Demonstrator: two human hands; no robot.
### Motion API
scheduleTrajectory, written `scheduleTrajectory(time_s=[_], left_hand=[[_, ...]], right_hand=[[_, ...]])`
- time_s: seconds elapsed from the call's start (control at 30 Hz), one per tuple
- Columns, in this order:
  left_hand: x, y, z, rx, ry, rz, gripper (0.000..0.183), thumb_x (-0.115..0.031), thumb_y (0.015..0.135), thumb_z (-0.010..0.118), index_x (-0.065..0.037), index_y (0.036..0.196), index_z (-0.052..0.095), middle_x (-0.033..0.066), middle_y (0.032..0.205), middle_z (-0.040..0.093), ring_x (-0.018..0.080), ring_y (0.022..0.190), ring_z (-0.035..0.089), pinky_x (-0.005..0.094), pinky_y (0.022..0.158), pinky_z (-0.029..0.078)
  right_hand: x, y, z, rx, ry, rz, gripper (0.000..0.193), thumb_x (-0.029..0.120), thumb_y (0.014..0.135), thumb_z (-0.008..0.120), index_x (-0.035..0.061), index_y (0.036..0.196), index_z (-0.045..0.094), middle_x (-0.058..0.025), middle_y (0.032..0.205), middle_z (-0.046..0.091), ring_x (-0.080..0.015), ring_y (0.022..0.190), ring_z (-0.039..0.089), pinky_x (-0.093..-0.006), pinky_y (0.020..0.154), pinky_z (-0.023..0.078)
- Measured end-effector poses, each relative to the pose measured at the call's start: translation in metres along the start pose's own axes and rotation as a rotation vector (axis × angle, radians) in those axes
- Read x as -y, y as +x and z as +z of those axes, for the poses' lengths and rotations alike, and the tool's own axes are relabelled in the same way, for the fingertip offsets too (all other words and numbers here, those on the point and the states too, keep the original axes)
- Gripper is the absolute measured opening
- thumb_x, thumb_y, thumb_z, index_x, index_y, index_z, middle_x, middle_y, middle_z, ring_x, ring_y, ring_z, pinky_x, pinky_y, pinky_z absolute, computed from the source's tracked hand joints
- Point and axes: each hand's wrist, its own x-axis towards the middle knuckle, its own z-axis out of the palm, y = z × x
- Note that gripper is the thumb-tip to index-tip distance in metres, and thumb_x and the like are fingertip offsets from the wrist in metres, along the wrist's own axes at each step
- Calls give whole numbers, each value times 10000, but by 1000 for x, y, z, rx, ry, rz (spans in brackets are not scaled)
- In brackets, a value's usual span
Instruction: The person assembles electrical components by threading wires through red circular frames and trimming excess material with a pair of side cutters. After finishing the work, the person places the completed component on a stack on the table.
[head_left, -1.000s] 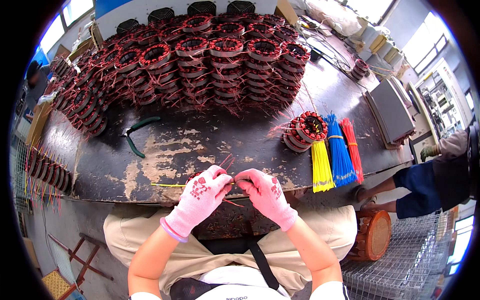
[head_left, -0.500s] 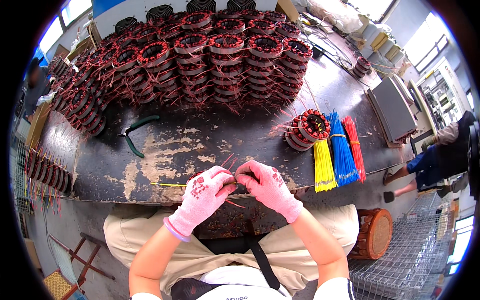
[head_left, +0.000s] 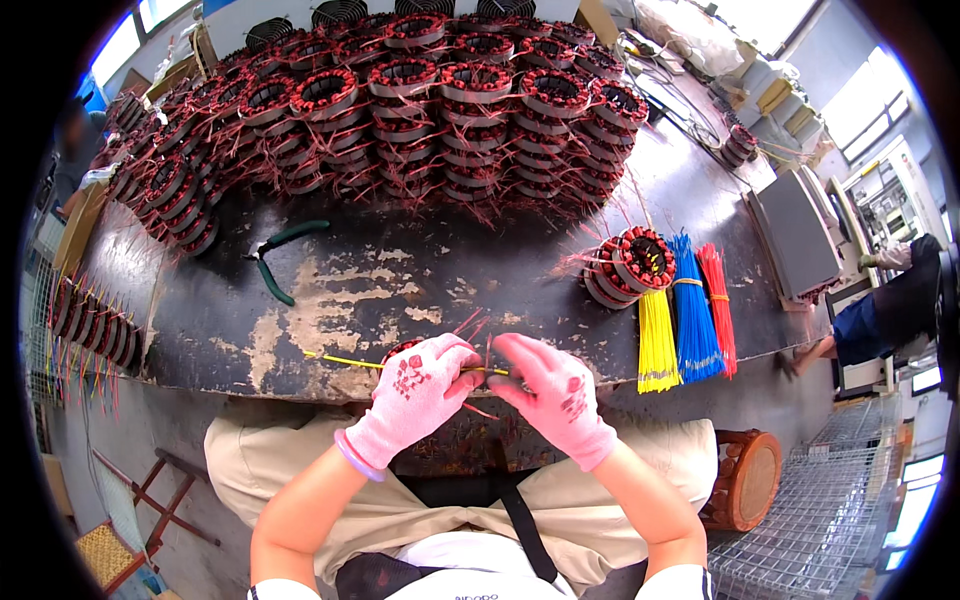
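Note:
Both my hands wear pink knit gloves and meet at the table's near edge. My left hand (head_left: 425, 385) is closed, pinching a thin yellow wire (head_left: 340, 360) that runs through its fingers and sticks out on both sides. Under that hand a stator coil (head_left: 400, 350) with red windings is mostly hidden, and thin red leads stand up beside the fingertips. My right hand (head_left: 555, 395) has its thumb and forefinger apart, around the yellow wire's right end. Whether its fingertips touch a red lead I cannot tell.
Stacked stators (head_left: 450, 130) fill the table's far side. Green-handled cutters (head_left: 275, 260) lie left of centre. At right stand a short stator stack (head_left: 615, 275) and bundles of yellow (head_left: 658, 340), blue (head_left: 695, 310) and red wires (head_left: 716, 310). A person (head_left: 890, 300) is beyond the right side.
My right hand's thumb and forefinger have parted and drawn slightly right, exposing the yellow wire's end. The left hand keeps its pinch. The view has shifted a little.

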Motion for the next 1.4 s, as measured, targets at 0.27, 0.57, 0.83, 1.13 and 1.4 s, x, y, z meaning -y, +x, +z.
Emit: scheduleTrajectory(time_s=[0.27, 0.57, 0.83, 1.13, 1.4], left_hand=[[2, 0, -1, 13, -35, 66, 120, -115, 837, 745, -74, 932, 683, 70, 963, 679, 300, 851, 683, 393, 753, 553], [2, 0, 1, -5, -39, 48, 146, -134, 827, 762, -80, 934, 679, 67, 969, 681, 292, 850, 684, 394, 745, 551], [3, -1, 1, 5, -18, 86, 158, -148, 819, 769, -80, 934, 683, 71, 966, 687, 296, 857, 684, 397, 751, 551], [4, 1, 2, -14, -40, 111, 139, -129, 828, 754, -79, 930, 674, 70, 959, 683, 290, 841, 684, 395, 731, 549], [3, -1, 2, 14, -27, 51, 141, -142, 821, 759, -87, 932, 690, 65, 969, 685, 290, 866, 685, 394, 768, 554]], right_hand=[[-16, 17, 0, 682, 1035, 875, 253, 267, 1007, 570, 38, 1026, 678, -9, 833, 692, -72, 699, 617, -253, 647, 498], [4, 9, -4, 80, 71, -35, 194, 101, 843, 744, 49, 1017, 675, -119, 845, 689, -333, 746, 676, -379, 678, 547], [-6, 6, 5, 217, 545, 597, 165, 174, 905, 733, 50, 999, 680, -81, 837, 706, -113, 688, 649, -278, 634, 522], [-11, 5, 4, 415, 601, 616, 212, 253, 968, 667, 62, 1061, 671, -10, 864, 668, -86, 688, 607, -242, 620, 475], [2, 3, -11, 314, 112, 141, 155, 182, 966, 615, 42, 1014, 660, -85, 1009, 703, -253, 868, 674, -351, 719, 517]])
